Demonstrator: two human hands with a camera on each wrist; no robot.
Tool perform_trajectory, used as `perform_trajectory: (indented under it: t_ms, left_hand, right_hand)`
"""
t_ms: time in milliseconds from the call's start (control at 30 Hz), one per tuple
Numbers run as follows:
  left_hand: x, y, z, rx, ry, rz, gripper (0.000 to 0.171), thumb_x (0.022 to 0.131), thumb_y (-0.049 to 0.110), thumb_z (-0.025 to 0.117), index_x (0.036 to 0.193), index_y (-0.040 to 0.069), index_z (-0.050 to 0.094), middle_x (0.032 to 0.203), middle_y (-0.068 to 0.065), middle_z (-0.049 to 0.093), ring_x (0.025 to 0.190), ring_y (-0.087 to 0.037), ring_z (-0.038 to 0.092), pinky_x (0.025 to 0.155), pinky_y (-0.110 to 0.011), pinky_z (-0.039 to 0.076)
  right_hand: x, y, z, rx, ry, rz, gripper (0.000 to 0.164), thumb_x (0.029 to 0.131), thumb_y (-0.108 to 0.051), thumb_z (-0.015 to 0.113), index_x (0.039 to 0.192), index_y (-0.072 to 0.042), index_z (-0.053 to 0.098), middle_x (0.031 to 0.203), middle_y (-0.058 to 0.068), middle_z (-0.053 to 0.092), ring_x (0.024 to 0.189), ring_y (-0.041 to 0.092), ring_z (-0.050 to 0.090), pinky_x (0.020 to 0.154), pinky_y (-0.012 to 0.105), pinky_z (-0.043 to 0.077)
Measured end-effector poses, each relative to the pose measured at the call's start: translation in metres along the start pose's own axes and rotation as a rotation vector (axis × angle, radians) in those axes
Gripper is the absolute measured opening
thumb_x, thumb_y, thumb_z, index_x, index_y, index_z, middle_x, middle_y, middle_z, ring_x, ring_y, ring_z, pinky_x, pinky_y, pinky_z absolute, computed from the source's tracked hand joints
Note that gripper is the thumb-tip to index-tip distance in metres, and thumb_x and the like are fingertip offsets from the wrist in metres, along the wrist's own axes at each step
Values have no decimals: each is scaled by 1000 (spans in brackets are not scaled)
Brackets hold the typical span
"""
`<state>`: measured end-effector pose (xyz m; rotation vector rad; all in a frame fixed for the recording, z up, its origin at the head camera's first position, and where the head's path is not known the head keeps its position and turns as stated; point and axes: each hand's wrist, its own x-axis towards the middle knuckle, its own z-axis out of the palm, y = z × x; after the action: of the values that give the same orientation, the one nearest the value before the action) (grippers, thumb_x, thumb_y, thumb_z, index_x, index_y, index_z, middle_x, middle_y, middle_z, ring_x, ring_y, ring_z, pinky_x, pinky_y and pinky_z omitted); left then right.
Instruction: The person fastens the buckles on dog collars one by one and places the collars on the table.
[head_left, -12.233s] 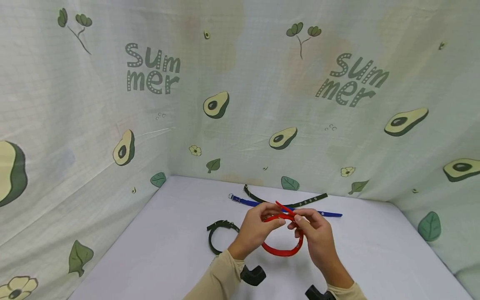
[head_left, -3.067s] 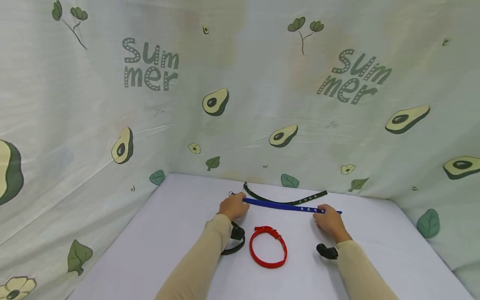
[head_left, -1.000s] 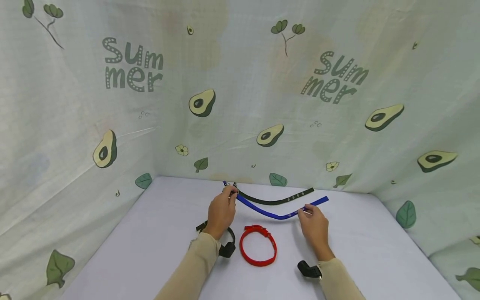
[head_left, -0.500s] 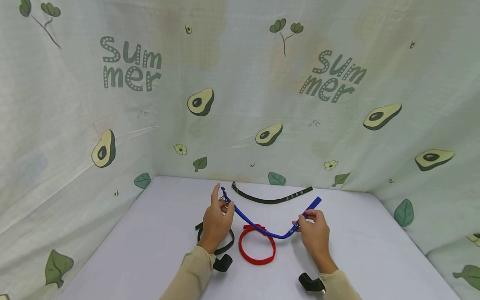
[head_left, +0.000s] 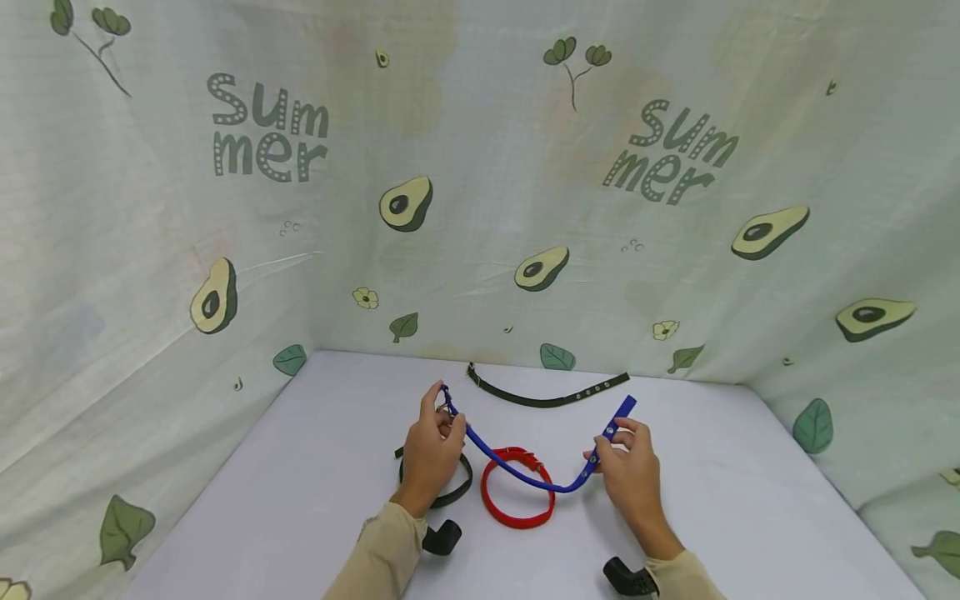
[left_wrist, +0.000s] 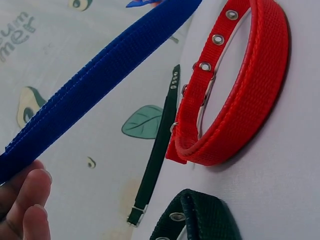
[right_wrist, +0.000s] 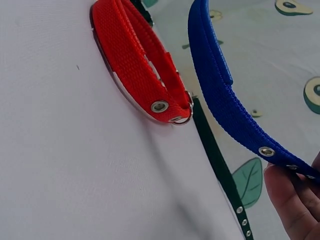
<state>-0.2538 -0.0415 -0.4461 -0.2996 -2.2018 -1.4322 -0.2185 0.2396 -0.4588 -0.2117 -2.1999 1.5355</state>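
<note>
A blue collar (head_left: 525, 477) with metal eyelets hangs in a downward curve between my two hands. My left hand (head_left: 429, 457) pinches its buckle end, the index finger pointing up. Near the eyelet end, my right hand (head_left: 632, 477) grips the strap between thumb and fingers, with the tip sticking up past them. Below the blue strap, a red collar (head_left: 517, 522) lies buckled in a loop. In the right wrist view the blue collar (right_wrist: 220, 85) shows its eyelets beside my fingers (right_wrist: 282, 195).
Left of the red loop lies a dark green collar (head_left: 455, 497), also looped and partly hidden behind my left hand. Another dark green collar (head_left: 540, 403) stretches out unbuckled at the back of the white table (head_left: 720, 483). A printed cloth (head_left: 465, 125) rises behind it.
The red collar, in both hands at first, now lies looped on the table. Both hands have lifted the blue collar from the back and drawn it nearer, its ends bending upward.
</note>
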Motion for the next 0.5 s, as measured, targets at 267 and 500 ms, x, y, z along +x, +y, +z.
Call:
perform_trajectory:
  t_ms: [267,500]
  left_hand:
    - [-10,1,3,-72,-49,-64,50,102,24,58,148,11,43,72,5,67,59,-9,62,56,-29,50]
    - [-15,2,7,-194,-124,-118,46,105,29,55,146,13,45,76,4,67,64,-13,65,63,-30,54]
  right_hand:
    - [-5,-2,-8,-5,-13,30,47,102,-11,56,142,-3,33,110,25,66,76,24,74,68,29,59]
    - [-8,-1,-13,-23,-5,32,52,102,-11,55,147,-3,31,107,22,69,73,20,73,65,23,56]
